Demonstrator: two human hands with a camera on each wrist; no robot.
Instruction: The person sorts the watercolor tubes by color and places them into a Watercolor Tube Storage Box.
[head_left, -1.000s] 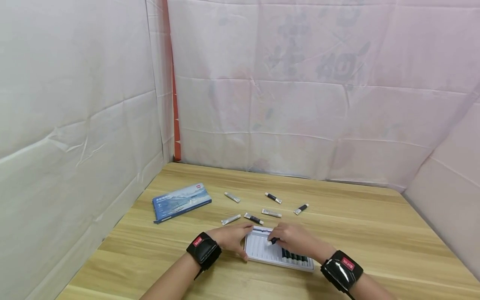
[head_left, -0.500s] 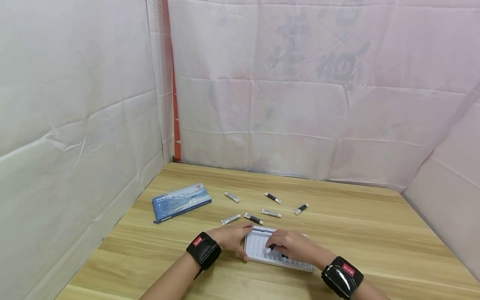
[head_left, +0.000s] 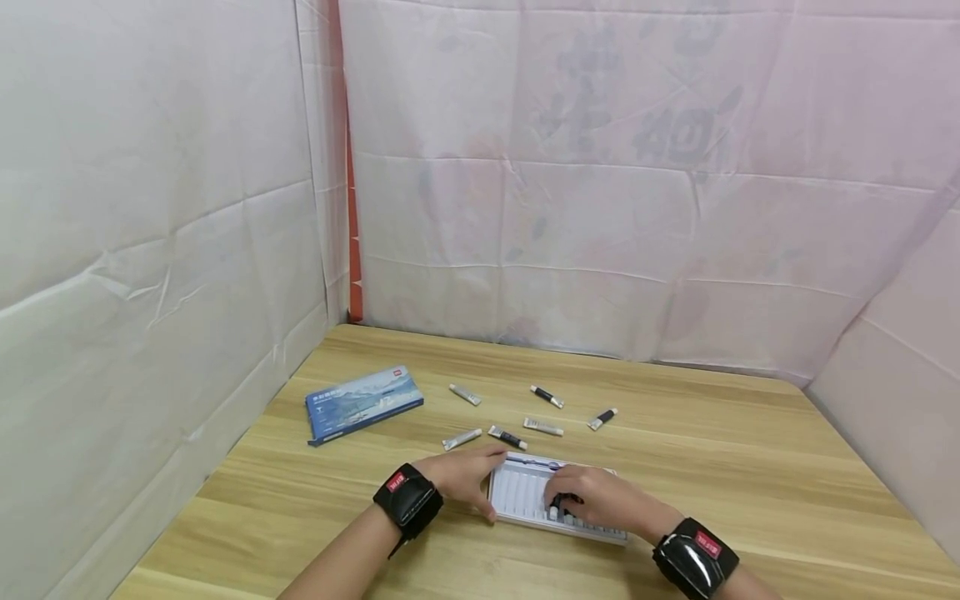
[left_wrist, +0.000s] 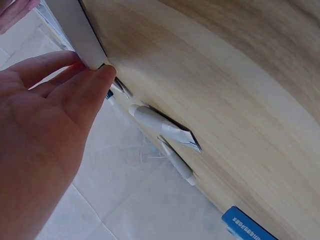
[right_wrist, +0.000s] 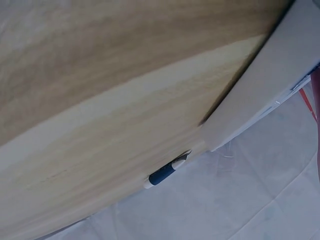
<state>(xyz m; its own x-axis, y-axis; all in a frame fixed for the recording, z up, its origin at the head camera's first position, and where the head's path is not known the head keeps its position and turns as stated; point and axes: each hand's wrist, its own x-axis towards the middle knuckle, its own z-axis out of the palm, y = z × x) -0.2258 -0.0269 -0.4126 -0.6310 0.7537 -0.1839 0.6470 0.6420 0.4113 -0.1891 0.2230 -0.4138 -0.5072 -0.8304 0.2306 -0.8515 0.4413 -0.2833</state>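
Note:
A white slotted tray (head_left: 513, 490) lies on the table, with several dark tubes in its right-hand slots, partly hidden under the right hand. My left hand (head_left: 463, 479) grips the tray's left end, fingers at the far corner and thumb at the near one; the left wrist view shows the fingers against the tray's side (left_wrist: 75, 32). Over the middle slots, my right hand (head_left: 600, 502) pinches a small dark paint tube (head_left: 554, 508), its white cap towards me. In the right wrist view the tray's side wall (right_wrist: 260, 80) shows, while the pinching fingers are out of sight.
Beyond the tray lie several loose paint tubes, among them a dark one (head_left: 508, 437), a grey one (head_left: 543, 427) and another dark one (head_left: 603, 418). A blue cardboard box (head_left: 363, 404) is at the left. White sheeting (head_left: 600, 208) surrounds the table (head_left: 712, 450).
My right hand has moved slightly right and towards me with the dark tube, lowering it to the slots beside the filled ones. The left hand keeps its hold on the tray.

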